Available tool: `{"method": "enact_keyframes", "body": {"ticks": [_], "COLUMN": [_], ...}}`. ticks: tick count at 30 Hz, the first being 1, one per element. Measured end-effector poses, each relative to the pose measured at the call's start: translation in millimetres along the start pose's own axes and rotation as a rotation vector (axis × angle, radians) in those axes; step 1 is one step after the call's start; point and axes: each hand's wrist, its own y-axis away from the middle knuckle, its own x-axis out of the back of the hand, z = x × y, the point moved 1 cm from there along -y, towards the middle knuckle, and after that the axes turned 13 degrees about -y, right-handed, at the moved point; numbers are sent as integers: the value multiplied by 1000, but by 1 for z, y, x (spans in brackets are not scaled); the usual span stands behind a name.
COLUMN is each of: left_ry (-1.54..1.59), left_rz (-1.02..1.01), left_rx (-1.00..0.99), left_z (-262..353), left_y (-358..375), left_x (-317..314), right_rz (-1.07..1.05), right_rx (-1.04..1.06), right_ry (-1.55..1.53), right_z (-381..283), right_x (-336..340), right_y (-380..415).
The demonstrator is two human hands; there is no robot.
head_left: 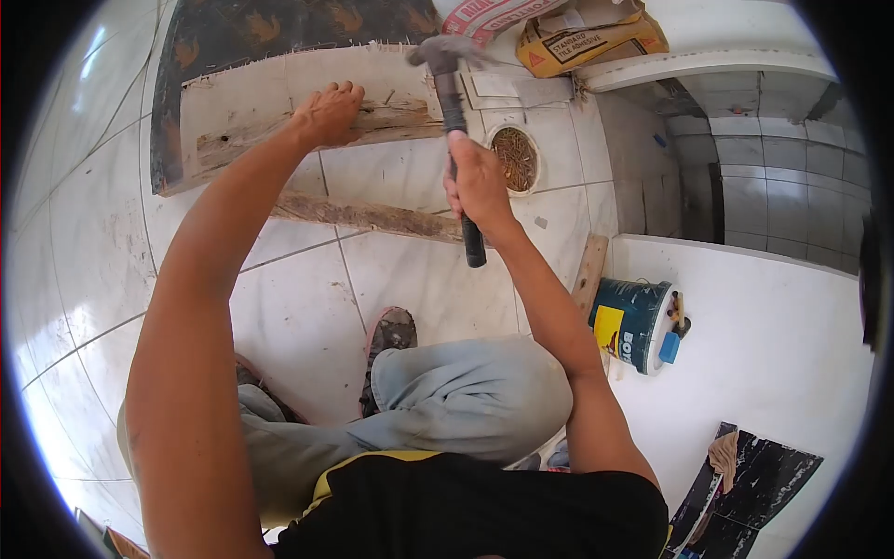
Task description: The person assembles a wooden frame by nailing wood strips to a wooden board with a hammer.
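From my end of the feed, the tiled floor (279, 307) takes up the most room, running from the left side through the middle of the frame. On it, at upper left, I have the dark sheet (270, 23) with brown prints. The pale board (233, 93) lies over part of it, with the worn batten (400, 121) along its lower side, at upper centre. Below that, near the centre, the loose plank (372, 216) slants across the tiles, its right end by my hammer handle.

The tile adhesive bag (596, 42) sits at the top, right of centre, and the dark bucket (629, 321) stands at right, a blue item on its lid.

My hammer (453, 102) is upright in the frame, just above centre, head toward the top and slightly blurred. My right hand (477, 177) is closed around its handle, with the butt sticking out below. My left hand (331, 114) is at upper centre, over the batten, fingers partly curled; I can't tell whether they pinch anything. Just right of my right hand is the round bowl (514, 158), full of what look like nails.
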Motion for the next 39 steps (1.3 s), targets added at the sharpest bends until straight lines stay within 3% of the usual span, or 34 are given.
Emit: {"method": "enact_keyframes", "body": {"ticks": [1,3,5,9,10,14,15,16,17,21,24,26,27,30,31,32,35,39], "left_ry": [-28,-30,9,17,18,6,16,20,18,4,1,-4,-8,-11,-6,-7,-16,13], "left_rz": [18,22,-27,-22,0,46,52,35,33,24,63,73,92,96,98,69,42,53], "left_rx": [-10,7,9,0,4,12,24,14,12,2,-5,-7,-3,-5,-11,-2,24,5], "left_z": [1,3,1,1,1,0,0,3,1,0,-1,-2,-2,-2,2,4,-9,-2], "left_y": [0,-3,-1,-4,-3,-3,-1,2,0,-2,-1,-2,-3,-2,2,3,-2,-2], "left_x": [0,8,4,0,2,-5,-4,-3,0,-2,-4,-7,-9,-8,-8,-5,2,-3], "right_rz": [7,0,20,175,128,-26,29,-21,-27,8,95,10,13,49,-38,-12,39,63], "right_rx": [-45,-53,-7,531,709,720,370,-136,-213,-56,399,737,729,449,-12,-187,-133,342], "right_ry": [91,193,3,-161,-259,-458,-216,-28,16,-8,-168,-369,-366,-356,55,200,90,-63], "right_z": [25,3,-29,-130,-143,-58,-6,35,37,-14,-98,-129,-113,3,42,61,20,-73], "right_x": [7,3,8,15,22,1,-4,1,-7,3,3,16,13,-5,4,9,-6,2], "right_y": [-11,-20,4,49,49,17,7,-9,-13,-3,33,38,32,3,-12,-27,-11,24]}}
